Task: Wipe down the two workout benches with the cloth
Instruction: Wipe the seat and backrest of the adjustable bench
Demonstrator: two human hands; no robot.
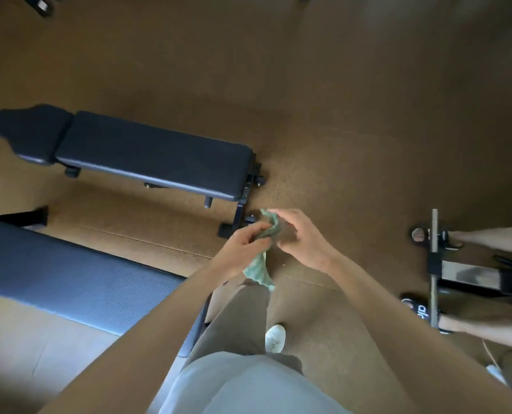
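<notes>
The cloth [259, 268], green and crumpled, is held in the air just in front of the right-hand end of the far bench [147, 156], beside that bench's wheeled foot. The left hand [245, 243] grips the cloth at mid-length, with its fingers curled and clamped together round the bunched fabric. One end of the cloth sticks up above the fist and the other end hangs loose below it. The right hand [299, 237] sits just to the right of the left hand. Its fingers are bent and slightly apart, and the index fingertip meets the cloth's upper end. Motion blur makes it impossible to tell whether this hand pinches the fabric or only touches it. The far bench is a dark padded unit lying flat on the brown floor [338, 115], with a separate seat pad at its left end. The near bench [69, 282], with a ribbed grey-blue pad, runs roughly parallel to the far bench on the viewer's side of it, and a strip of floor lies between them. Below the cloth are the wearer's trouser leg [237, 318] and a white shoe [275, 339]. Well to the right of the far bench, a second person's bare legs and sandalled feet [419, 234] flank an upright metal bar [434, 264].
</notes>
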